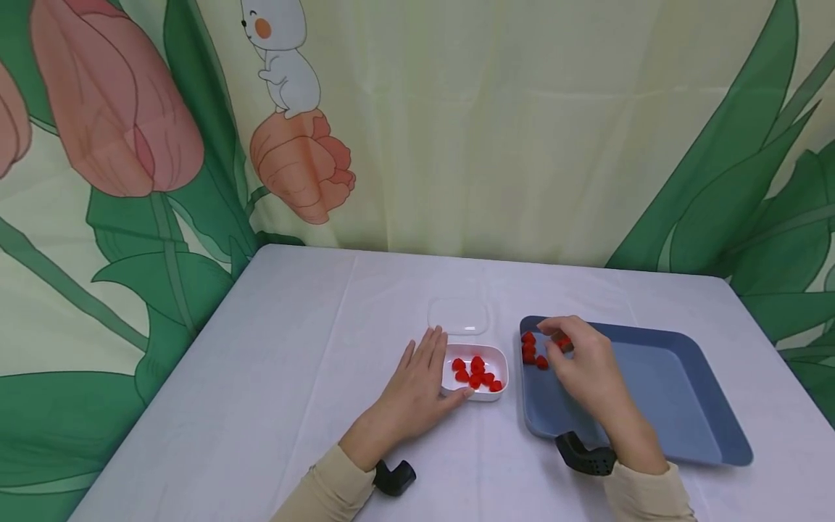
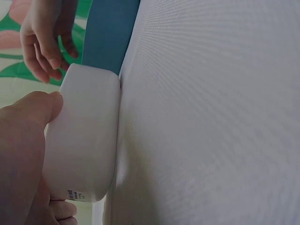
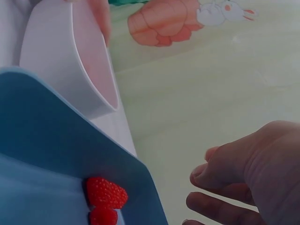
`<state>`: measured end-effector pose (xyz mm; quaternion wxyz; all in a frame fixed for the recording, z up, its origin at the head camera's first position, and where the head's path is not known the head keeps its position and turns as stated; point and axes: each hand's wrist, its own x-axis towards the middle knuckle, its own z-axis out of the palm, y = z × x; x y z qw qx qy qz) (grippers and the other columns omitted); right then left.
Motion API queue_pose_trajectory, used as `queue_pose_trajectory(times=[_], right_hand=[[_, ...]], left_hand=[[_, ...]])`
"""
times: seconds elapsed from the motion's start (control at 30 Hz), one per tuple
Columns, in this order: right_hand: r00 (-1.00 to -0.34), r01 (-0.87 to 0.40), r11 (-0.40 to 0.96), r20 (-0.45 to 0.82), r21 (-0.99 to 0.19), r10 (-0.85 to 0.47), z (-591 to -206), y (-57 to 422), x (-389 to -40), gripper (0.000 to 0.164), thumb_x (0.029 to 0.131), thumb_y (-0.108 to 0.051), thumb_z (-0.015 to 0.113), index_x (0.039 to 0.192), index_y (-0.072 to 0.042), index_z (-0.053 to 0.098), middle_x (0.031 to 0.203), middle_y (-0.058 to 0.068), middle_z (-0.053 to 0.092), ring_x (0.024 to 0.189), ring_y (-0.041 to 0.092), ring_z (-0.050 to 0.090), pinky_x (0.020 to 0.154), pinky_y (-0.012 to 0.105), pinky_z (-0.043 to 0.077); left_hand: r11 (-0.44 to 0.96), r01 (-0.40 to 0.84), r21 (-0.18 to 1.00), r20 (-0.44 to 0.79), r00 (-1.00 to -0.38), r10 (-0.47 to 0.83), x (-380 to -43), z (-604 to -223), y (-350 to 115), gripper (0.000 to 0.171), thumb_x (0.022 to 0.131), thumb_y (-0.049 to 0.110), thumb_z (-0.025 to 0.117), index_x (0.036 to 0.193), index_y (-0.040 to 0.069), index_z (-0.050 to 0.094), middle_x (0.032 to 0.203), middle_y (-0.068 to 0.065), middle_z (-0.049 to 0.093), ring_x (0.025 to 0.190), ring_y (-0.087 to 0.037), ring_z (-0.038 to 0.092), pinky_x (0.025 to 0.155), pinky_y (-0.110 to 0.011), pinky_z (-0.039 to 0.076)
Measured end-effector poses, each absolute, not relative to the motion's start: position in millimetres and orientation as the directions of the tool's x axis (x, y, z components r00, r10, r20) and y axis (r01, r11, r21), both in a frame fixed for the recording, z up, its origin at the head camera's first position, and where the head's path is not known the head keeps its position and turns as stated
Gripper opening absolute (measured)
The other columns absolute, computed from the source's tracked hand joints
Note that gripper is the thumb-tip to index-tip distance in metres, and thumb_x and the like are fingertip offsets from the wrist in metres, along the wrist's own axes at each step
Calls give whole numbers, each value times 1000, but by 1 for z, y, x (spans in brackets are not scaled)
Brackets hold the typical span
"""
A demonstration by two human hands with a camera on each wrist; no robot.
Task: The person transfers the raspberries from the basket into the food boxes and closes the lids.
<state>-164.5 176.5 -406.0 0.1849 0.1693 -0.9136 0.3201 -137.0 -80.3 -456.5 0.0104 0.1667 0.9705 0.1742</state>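
Berries [image 1: 529, 357] in the tray [image 1: 652, 395], right of the box [image 1: 492, 396], cluster toward the box; more berries [image 1: 478, 368] lie inside it. Lifting one probably wants a light pinch from above, one berry at a time so neighbours stay put, with the box braced. The right hand [image 1: 590, 366] arches over the tray, right of the box, thumb and fingers parted, gripping nothing that shows. The left hand [image 1: 416, 391] lies straight-fingered along the box's left side, thumb on its near rim, apparently steadying it.
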Motion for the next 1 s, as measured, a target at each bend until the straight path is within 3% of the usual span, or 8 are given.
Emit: queue_pose_trajectory(times=[0.53,0.8,1.0], right_hand=[[-900,-391,761,390,-518,-197,-410,179,-166,24,83,9,64,105,-2,69,99,12,69,85,23,62,72,44,57],[-933,-340,775,296,-533,-206,-416,181,-170,22,85,4,64,106,-2,70,100,13,69,85,22,62,70,34,54],[-951,-302,790,230,-534,-208,-418,182,-174,24,85,3,64,108,-1,69,98,15,67,83,23,61,72,38,56]], left_hand=[[889,319,328,34,-945,326,-137,-456,-80,94,91,60,55,158,6,18,166,-10,19,155,-27,16,124,-53,17],[885,317,342,29,-945,327,-136,-458,-82,94,91,61,54,158,6,17,166,-10,19,155,-26,15,124,-53,17],[888,313,338,31,-946,322,-137,-457,-81,95,90,61,55,158,7,17,166,-9,19,155,-26,16,124,-53,17]])
